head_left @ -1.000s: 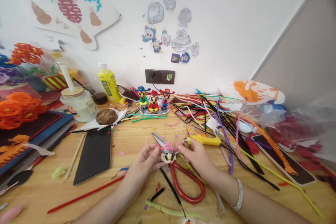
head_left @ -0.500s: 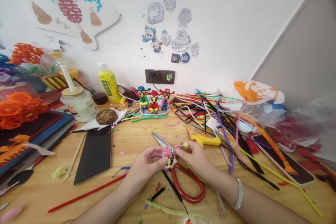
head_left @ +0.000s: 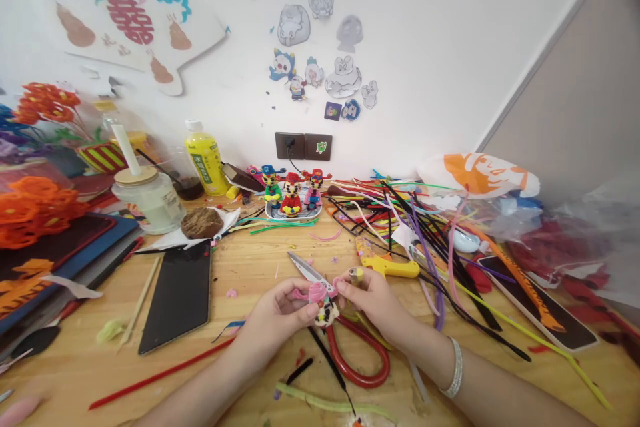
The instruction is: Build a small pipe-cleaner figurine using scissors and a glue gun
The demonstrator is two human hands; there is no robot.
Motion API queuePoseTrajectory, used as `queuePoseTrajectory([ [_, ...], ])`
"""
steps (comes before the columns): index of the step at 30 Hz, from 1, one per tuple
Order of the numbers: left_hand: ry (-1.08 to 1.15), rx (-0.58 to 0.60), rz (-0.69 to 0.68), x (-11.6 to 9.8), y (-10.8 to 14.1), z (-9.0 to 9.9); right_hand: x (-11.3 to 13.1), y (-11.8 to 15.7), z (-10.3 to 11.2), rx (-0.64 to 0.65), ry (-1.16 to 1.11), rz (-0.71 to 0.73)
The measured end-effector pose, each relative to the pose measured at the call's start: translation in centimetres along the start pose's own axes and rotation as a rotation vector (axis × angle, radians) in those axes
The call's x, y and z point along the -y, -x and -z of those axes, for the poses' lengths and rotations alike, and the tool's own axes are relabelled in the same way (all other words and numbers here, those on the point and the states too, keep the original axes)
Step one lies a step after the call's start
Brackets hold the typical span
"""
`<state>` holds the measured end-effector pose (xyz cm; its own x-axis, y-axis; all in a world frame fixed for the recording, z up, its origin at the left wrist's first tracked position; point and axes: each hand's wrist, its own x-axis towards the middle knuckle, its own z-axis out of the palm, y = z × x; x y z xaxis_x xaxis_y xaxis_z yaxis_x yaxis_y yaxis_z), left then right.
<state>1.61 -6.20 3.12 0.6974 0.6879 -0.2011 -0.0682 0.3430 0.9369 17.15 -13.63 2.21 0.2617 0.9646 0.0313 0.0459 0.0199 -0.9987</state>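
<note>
Pink on top and cream below, a small doll (head_left: 324, 313) is resting between two bare hands, above the near middle of a wooden desk (head_left: 255, 255). The left hand (head_left: 281, 308) is keeping a narrow grip, thumb and fingers holding the doll from the left. The right hand (head_left: 374, 301) is pinching too, thumb and finger closing on a pink piece at the doll's right side. A sparkling bracelet (head_left: 455, 370) is circling the right wrist.

Scissors (head_left: 386, 368) with red handles are lying just behind and beneath the doll, blades pointing to the far left. A yellow glue gun (head_left: 400, 268) is lying beyond the right hand, and a tangle of coloured strips (head_left: 415, 233) is spreading across the far right. On the left, a black tablet (head_left: 175, 300) is lying flat beside a thin stick (head_left: 139, 303). Nearer, a red strip (head_left: 160, 373) is slanting toward the left forearm, while a pale green strip (head_left: 333, 402) is lying at the near edge.

Three bright figurines (head_left: 291, 195) are standing on a small tray (head_left: 294, 216) at the far middle. A jar (head_left: 150, 207) and a yellow bottle (head_left: 205, 163) are standing at the far left.
</note>
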Motion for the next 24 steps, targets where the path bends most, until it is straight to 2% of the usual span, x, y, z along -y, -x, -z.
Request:
queuePoseTrajectory([
  [10,0.1,0.026,0.116,-0.14,-0.25,-0.03,-0.16,-0.09,-0.11,-0.085,-0.02,-0.007],
  [17,0.11,-0.05,0.094,-0.14,0.08,-0.18,-0.4,-0.12,-0.08,-0.109,0.012,-0.006],
  [20,0.118,-0.019,0.095,-0.07,-0.08,-0.08,-0.38,-0.14,-0.07,-0.077,0.004,0.008],
  [24,0.085,0.038,0.031,0.4,-0.46,0.08,-0.16,-0.09,-0.21,-0.051,0.022,0.007],
])
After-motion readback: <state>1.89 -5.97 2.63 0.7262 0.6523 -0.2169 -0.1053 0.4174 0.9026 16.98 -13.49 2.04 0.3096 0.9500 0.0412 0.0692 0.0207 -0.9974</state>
